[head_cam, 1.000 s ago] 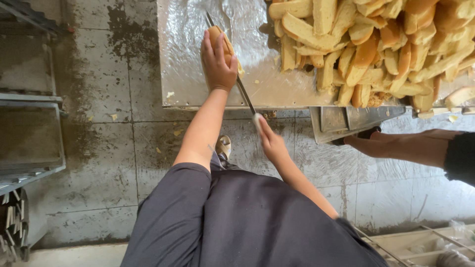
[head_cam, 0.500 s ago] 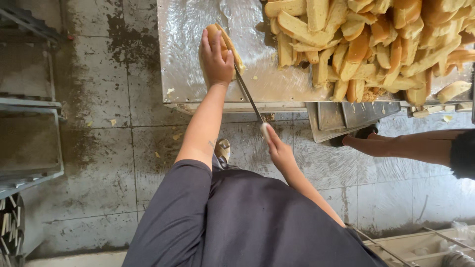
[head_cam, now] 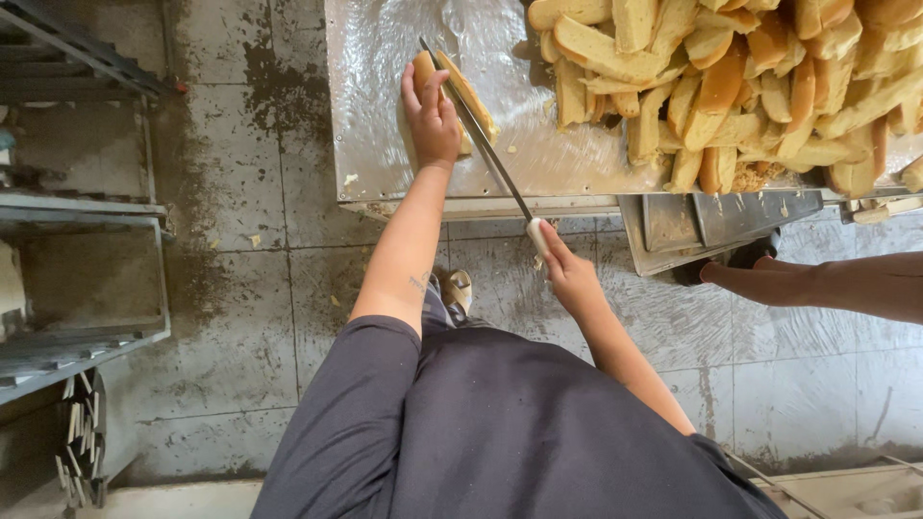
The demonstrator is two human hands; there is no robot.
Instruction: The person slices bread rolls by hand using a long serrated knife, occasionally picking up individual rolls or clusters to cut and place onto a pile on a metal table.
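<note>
My left hand [head_cam: 433, 115] presses down on a long bread roll [head_cam: 468, 91] that lies on the plastic-covered metal table [head_cam: 385, 144]. My right hand [head_cam: 565, 272] grips the white handle of a long knife [head_cam: 481, 144]. The blade runs lengthwise through the roll, right beside my left fingers. The roll's cut half shows pale crumb to the right of the blade.
A big heap of sliced bread rolls [head_cam: 731, 86] fills the table's right side. Another person's arm [head_cam: 827, 284] reaches in from the right, below the table edge. Metal rack shelves [head_cam: 87, 279] stand at the left over a stained tiled floor [head_cam: 240, 288].
My right hand has slid slightly down and right with the knife handle, drawing the blade along the roll. My left hand stays on the roll.
</note>
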